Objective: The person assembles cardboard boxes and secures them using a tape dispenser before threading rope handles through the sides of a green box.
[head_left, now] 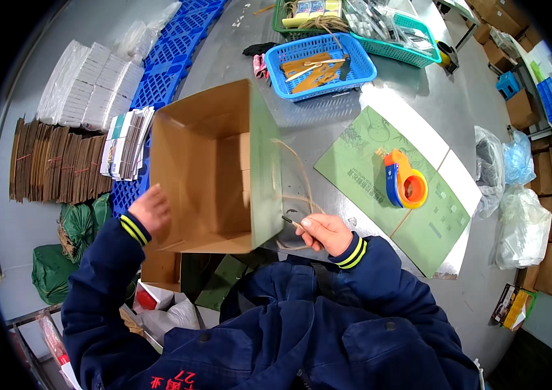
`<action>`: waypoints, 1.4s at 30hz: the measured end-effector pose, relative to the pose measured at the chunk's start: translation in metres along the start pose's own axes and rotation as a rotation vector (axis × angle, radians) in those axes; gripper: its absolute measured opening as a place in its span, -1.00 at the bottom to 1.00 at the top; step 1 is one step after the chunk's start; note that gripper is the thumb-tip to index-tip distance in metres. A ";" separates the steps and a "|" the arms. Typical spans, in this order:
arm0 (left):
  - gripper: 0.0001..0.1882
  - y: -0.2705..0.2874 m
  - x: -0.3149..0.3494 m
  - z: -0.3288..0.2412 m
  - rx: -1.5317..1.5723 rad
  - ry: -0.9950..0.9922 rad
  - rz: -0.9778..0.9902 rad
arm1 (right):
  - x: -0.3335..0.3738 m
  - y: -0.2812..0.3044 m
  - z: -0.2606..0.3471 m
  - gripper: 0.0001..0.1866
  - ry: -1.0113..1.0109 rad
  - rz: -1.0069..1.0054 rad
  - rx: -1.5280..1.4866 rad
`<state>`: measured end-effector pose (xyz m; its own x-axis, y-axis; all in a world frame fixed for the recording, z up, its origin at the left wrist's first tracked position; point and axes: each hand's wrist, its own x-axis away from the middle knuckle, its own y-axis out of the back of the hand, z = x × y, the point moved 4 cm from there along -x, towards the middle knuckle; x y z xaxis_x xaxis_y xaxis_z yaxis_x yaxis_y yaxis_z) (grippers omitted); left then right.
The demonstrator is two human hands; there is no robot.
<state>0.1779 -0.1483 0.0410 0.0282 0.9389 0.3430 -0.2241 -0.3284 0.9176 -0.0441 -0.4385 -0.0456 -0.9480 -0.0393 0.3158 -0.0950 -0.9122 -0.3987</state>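
A brown cardboard box [201, 175] with a green outer side [266, 188] stands in front of me, its opening facing up and toward me. A beige rope handle [302, 170] hangs in loops from the green side. My right hand [326, 234] pinches one end of this rope, whose dark tip [287, 220] pokes out past the fingers toward the box. Beside the box's left edge is my left hand [151, 210], slightly blurred, its fingers loosely bent and apart from the thumb, with nothing visible in them.
Right of the box lies a flat green printed cardboard sheet [347, 162], with an orange and blue tape dispenser [406, 181] on it. Baskets stand at the back, including a blue basket [321, 91]. Stacked flat cardboard [61, 162] and a blue plastic pallet [172, 58] are at the left.
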 end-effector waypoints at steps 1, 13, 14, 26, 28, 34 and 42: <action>-0.92 0.009 -0.009 -0.020 0.098 -0.022 0.000 | 0.003 0.003 -0.005 -0.63 -0.044 0.000 -0.049; -0.72 0.067 -0.171 -0.019 0.814 0.519 -0.200 | 0.000 -0.003 -0.032 -0.78 -0.065 -0.050 -0.098; -0.72 0.063 -0.179 -0.008 0.909 0.533 -0.249 | -0.005 -0.003 -0.033 -0.79 -0.066 -0.079 -0.032; -0.53 -0.029 -0.190 -0.005 1.576 0.609 -0.218 | -0.070 0.019 -0.048 -0.82 0.282 -0.545 0.396; -0.55 -0.082 -0.188 -0.017 1.349 0.479 -0.148 | -0.079 0.018 -0.043 -0.81 0.318 -0.553 0.421; -0.57 -0.122 -0.217 -0.042 1.477 0.338 0.104 | -0.094 0.024 -0.031 -0.85 0.367 -0.488 0.536; -0.59 -0.129 -0.220 -0.044 1.493 0.339 0.111 | -0.108 0.030 -0.023 -0.81 0.247 -0.249 0.542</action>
<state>0.1576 -0.3075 -0.1618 -0.1849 0.8141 0.5505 0.9472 -0.0017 0.3206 0.0488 -0.4520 -0.1109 -0.9654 0.2367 0.1094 -0.2161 -0.9610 0.1725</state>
